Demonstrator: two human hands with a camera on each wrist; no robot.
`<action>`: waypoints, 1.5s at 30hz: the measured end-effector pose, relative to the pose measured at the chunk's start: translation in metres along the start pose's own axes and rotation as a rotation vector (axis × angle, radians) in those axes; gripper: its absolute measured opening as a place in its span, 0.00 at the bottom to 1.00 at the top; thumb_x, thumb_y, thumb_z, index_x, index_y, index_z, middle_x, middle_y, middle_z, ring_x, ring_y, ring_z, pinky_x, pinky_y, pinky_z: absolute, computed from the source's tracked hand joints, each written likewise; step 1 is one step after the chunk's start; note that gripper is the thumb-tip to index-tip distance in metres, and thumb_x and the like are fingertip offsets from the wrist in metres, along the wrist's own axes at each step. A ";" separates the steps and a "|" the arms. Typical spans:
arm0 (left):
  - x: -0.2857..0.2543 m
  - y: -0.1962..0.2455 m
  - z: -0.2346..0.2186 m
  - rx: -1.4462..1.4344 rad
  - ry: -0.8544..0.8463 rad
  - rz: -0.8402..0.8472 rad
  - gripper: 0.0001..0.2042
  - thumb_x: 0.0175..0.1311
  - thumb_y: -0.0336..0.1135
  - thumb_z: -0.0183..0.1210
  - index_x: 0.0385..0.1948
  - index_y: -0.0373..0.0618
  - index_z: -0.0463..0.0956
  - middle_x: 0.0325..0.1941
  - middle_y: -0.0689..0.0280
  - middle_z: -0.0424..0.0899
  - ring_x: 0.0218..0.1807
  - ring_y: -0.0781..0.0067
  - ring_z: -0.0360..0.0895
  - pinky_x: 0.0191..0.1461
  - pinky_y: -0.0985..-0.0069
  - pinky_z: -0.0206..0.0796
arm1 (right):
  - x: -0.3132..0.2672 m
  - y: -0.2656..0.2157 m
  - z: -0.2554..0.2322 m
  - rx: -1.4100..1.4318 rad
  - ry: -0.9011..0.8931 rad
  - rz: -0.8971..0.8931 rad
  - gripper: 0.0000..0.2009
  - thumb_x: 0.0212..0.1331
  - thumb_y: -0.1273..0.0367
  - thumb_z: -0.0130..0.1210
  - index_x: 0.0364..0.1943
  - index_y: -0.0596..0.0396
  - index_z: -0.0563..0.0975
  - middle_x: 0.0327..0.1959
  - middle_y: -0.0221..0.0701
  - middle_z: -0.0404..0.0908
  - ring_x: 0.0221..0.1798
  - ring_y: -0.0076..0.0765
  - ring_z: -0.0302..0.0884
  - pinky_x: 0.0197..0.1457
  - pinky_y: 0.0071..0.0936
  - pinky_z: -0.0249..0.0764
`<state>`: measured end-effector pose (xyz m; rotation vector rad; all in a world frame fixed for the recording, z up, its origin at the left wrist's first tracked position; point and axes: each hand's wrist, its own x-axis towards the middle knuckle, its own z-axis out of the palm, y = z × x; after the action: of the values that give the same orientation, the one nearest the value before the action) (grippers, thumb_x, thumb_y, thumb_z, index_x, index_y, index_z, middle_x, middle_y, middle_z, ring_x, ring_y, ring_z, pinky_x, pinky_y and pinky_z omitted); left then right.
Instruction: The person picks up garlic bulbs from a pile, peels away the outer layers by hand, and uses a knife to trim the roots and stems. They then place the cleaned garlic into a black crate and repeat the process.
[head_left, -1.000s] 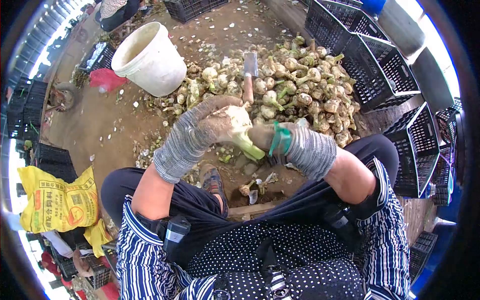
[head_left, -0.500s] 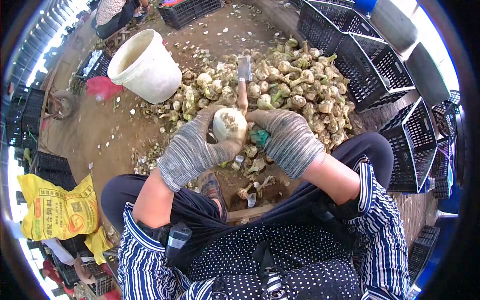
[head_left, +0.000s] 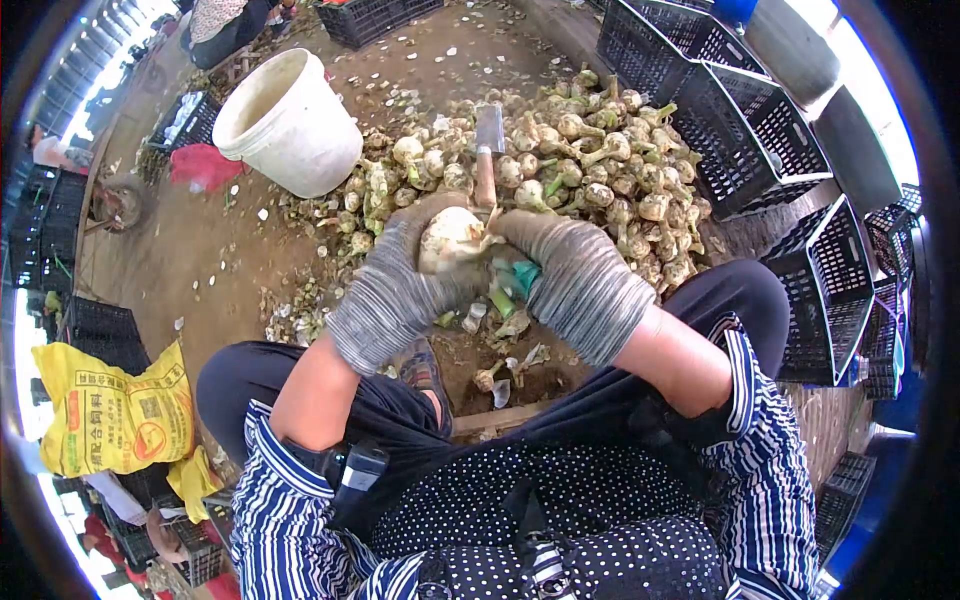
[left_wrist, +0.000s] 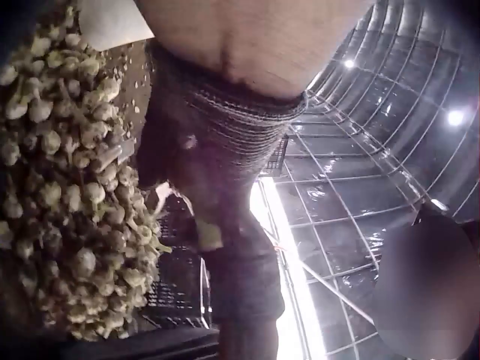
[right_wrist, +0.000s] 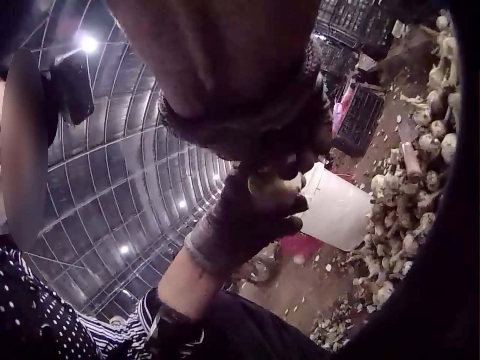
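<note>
In the head view my gloved left hand [head_left: 398,285] grips a large pale bulb [head_left: 450,240], its fingers around the far side and thumb below. The right hand [head_left: 580,280], also gloved, touches the bulb's right side, where loose skin sticks up; its fingertips are partly hidden. A green wrap [head_left: 525,274] shows at the right fingers, and a green stem [head_left: 502,302] points down between the hands. Just beyond lies a wooden-handled flat blade [head_left: 487,150] on the heap of bulbs [head_left: 600,170]. The right wrist view shows the left hand [right_wrist: 240,225] around the bulb, dimly lit.
A white bucket [head_left: 300,130] stands left of the heap. Black crates [head_left: 750,140] line the right side. At the left are a yellow sack [head_left: 120,415] and a red bag [head_left: 205,167]. Trimmings [head_left: 490,378] lie on the ground between the legs. Another person [head_left: 220,25] sits at the back left.
From one second ago, the bulb has turned from stem down-right to rounder side up, and the hands have shifted. Since half a second ago, skin has lifted at the bulb's right edge.
</note>
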<state>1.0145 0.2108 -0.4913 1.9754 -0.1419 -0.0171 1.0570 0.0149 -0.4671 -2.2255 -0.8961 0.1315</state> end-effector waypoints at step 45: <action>0.011 0.018 -0.022 -0.918 -0.070 -0.324 0.30 0.55 0.51 0.59 0.56 0.42 0.66 0.51 0.60 0.76 0.47 0.65 0.77 0.47 0.66 0.74 | 0.000 -0.019 -0.006 -0.042 0.285 -0.252 0.12 0.45 0.69 0.58 0.37 0.48 0.77 0.35 0.34 0.77 0.34 0.44 0.77 0.33 0.38 0.73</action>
<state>1.0256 0.2224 -0.4655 1.0617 0.1294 -0.3080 1.0483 0.0209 -0.4505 -2.0803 -1.0147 -0.3163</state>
